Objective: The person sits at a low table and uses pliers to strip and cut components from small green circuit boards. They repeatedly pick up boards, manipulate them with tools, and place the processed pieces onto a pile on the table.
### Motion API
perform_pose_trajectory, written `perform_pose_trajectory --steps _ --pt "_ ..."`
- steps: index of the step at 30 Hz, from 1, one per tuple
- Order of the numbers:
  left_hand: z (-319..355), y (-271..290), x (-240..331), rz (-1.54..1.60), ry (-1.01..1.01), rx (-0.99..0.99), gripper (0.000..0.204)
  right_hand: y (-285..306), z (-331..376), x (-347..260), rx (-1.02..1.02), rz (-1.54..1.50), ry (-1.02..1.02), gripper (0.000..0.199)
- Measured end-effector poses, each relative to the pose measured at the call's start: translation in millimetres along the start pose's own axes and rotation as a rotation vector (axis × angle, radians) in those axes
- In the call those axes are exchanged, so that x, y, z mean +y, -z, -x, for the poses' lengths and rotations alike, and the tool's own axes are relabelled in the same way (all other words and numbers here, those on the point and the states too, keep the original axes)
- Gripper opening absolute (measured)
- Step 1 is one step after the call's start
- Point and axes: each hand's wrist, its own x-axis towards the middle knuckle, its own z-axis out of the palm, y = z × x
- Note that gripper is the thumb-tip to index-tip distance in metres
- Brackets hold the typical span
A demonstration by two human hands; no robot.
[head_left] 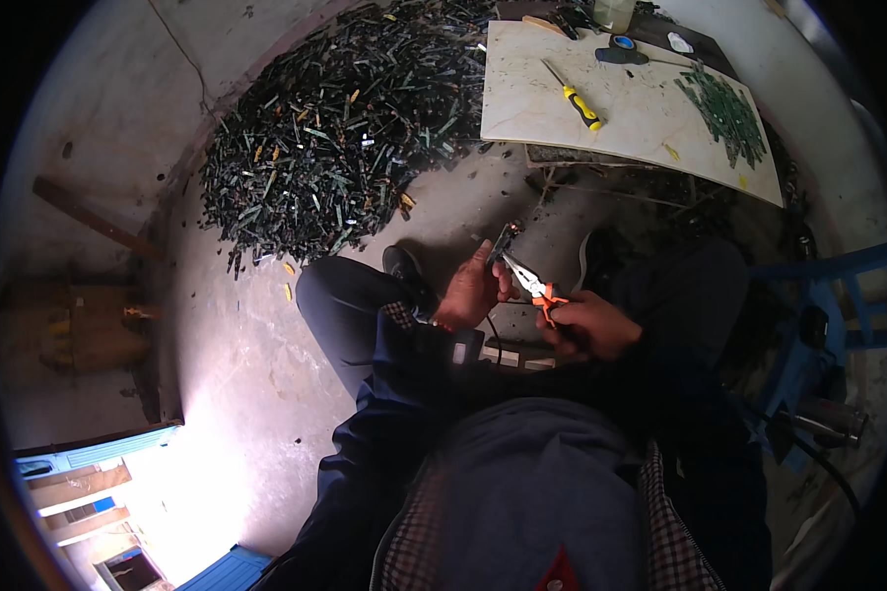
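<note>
Between my knees, my left hand (471,293) is closed on a small dark strip-shaped part (504,240), which has a reddish bit at its far end. My right hand (597,325) grips a pair of pliers (532,284) by its orange handles. The metal jaws of the pliers point up and left and lie at or against the part, close to my left fingertips. Whether the jaws are clamped on it I cannot tell. A dark cord (496,340) hangs below my left hand.
A large heap of dark strips (315,128) covers the floor ahead and left. On a low pale board (522,103) lie a yellow-black screwdriver (581,106), green strips (724,113) and a dark tool (621,55). A blue stool (818,295) stands at right.
</note>
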Motion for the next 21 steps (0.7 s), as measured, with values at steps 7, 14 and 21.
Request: perform_pose_trajectory --steps 7,14,21 --pt "2.7 -10.5 -3.3 -0.12 0.04 0.15 0.055 -3.8 -0.6 -0.1 -0.002 0.021 0.018 0.021" --pt "-1.3 0.4 -8.3 -0.112 -0.016 0.158 0.051 -1.2 -18.5 14.1 0.123 0.584 0.227 0.017" --pt "-1.5 1.8 1.0 0.077 -0.071 0.231 0.049 5.4 -6.4 -0.7 0.299 0.27 0.299 0.016"
